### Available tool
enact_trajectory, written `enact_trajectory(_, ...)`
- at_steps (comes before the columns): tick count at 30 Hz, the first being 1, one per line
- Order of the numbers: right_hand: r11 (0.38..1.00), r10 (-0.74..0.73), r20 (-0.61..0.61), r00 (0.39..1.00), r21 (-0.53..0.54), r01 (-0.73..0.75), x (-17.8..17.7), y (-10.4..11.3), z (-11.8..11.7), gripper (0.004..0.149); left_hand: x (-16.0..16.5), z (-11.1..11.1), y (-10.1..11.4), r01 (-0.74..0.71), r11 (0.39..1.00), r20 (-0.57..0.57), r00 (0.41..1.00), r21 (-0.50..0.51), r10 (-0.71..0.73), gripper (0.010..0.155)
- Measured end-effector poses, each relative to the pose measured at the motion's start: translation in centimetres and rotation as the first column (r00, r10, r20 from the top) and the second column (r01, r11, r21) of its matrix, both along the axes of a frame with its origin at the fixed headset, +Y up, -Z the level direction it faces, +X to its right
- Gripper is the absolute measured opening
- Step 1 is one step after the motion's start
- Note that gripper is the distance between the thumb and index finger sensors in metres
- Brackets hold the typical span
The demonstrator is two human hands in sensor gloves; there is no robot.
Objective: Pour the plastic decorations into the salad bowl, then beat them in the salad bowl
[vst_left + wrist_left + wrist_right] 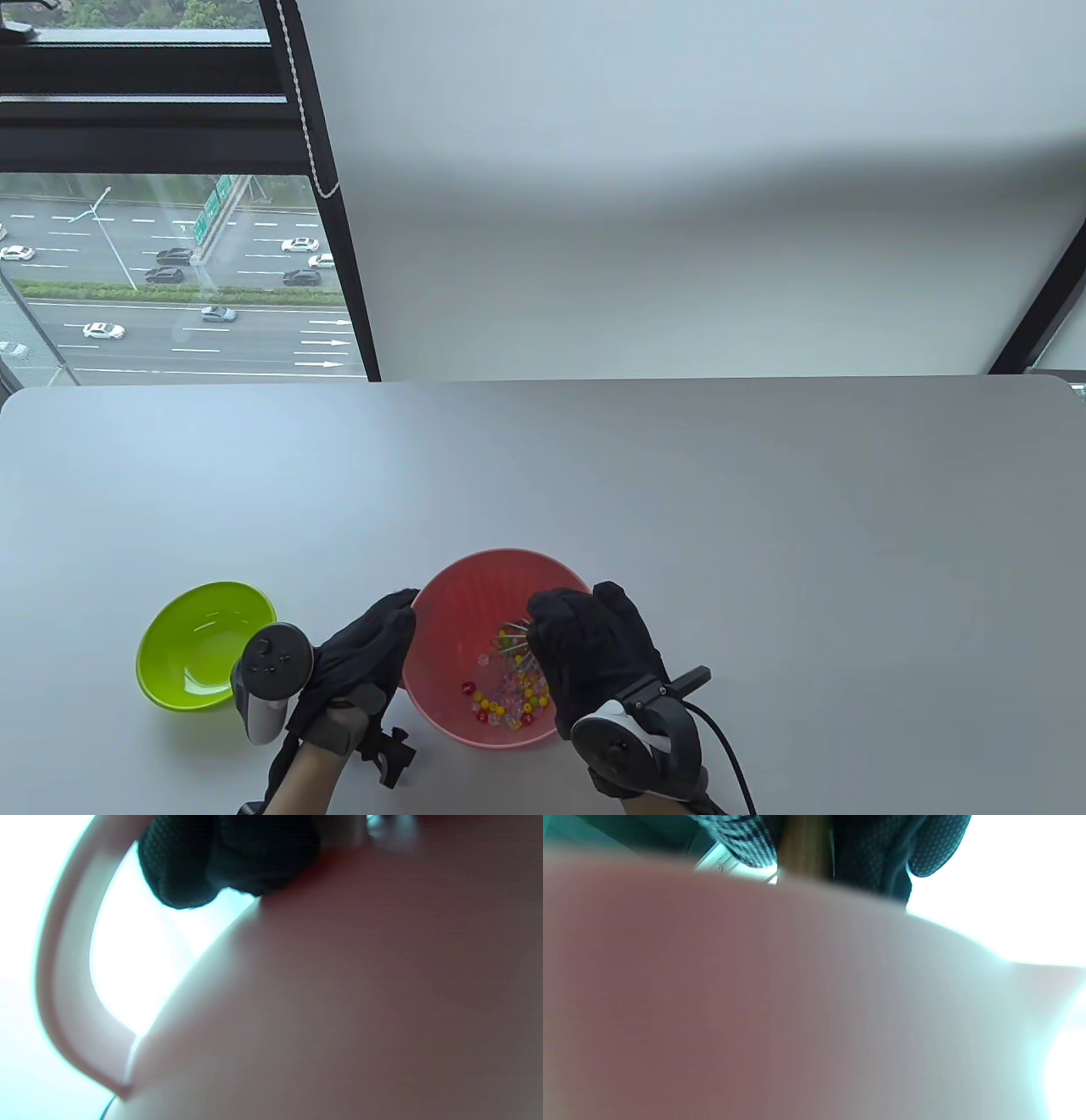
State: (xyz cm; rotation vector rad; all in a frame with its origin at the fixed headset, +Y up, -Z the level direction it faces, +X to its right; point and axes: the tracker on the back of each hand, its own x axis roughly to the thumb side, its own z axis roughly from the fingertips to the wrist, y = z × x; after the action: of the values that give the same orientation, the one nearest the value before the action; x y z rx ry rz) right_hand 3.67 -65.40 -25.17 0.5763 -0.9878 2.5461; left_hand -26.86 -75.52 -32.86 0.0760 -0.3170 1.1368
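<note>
A pink salad bowl [454, 607] stands near the table's front edge, with several small red, yellow and clear plastic decorations [509, 703] in its bottom. My right hand [577, 632] hovers over the bowl's right side and grips a whisk; its wire loops [514, 638] reach down among the decorations. The whisk's brown handle [805, 849] shows between the gloved fingers [937, 844] above the blurred bowl wall [712, 984]. My left hand [399, 615] holds the bowl's left rim, its fingertips [220, 861] curled over the edge of the bowl [339, 1005].
An empty lime-green bowl [204, 637] sits left of the pink one, close to my left wrist. The grey table [679, 509] stretches far behind both bowls, with a window beyond its back edge.
</note>
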Motion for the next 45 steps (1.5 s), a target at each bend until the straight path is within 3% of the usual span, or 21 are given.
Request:
enact_trajectory(12, 0.996, -0.090, -0.019, 0.996, 0.020, 0.090, 0.9, 0.6, 0.3, 0.041, 0.0, 0.0, 0.0, 0.000, 1.000, 0.000, 1.000, 0.000, 0.000, 0.066)
enact_trajectory(19, 0.949, -0.277, -0.164, 0.947, -0.203, 0.243, 0.5, -0.2, -0.6, 0.042, 0.0, 0.0, 0.0, 0.000, 1.000, 0.000, 1.000, 0.000, 0.000, 0.066)
enact_trajectory(21, 0.941, -0.300, -0.151, 0.942, -0.211, 0.266, 0.7, -0.4, -0.8, 0.043, 0.0, 0.0, 0.0, 0.000, 1.000, 0.000, 1.000, 0.000, 0.000, 0.066)
enact_trajectory(24, 0.936, -0.332, -0.111, 0.937, -0.159, 0.314, 1.8, -0.2, -0.8, 0.043, 0.0, 0.0, 0.0, 0.002, 1.000, 0.000, 1.000, 0.000, -0.002, 0.066)
enact_trajectory(29, 0.868, -0.494, -0.077, 0.866, -0.104, 0.486, 4.1, 0.2, -0.7, 0.043, 0.0, 0.0, 0.0, 0.001, 1.000, 0.000, 1.000, 0.000, -0.001, 0.066)
enact_trajectory(32, 0.958, -0.284, 0.077, 0.956, 0.054, 0.280, 4.5, 0.4, -0.6, 0.043, 0.0, 0.0, 0.0, 0.001, 1.000, 0.001, 1.000, 0.000, -0.001, 0.066)
enact_trajectory(34, 0.975, -0.212, 0.149, 0.966, 0.098, 0.199, 4.8, 0.5, -0.5, 0.044, 0.0, 0.0, 0.0, -0.002, 1.000, 0.001, 1.000, -0.001, 0.002, 0.066)
enact_trajectory(39, 0.894, -0.448, 0.032, 0.893, 0.001, 0.449, 5.6, 0.3, -0.7, 0.043, 0.0, 0.0, 0.0, -0.002, 1.000, 0.001, 1.000, -0.001, 0.002, 0.066)
enact_trajectory(45, 0.788, -0.615, 0.033, 0.788, 0.061, 0.613, 8.2, 0.4, -0.4, 0.043, 0.0, 0.0, 0.0, -0.001, 1.000, 0.001, 1.000, -0.001, 0.001, 0.066)
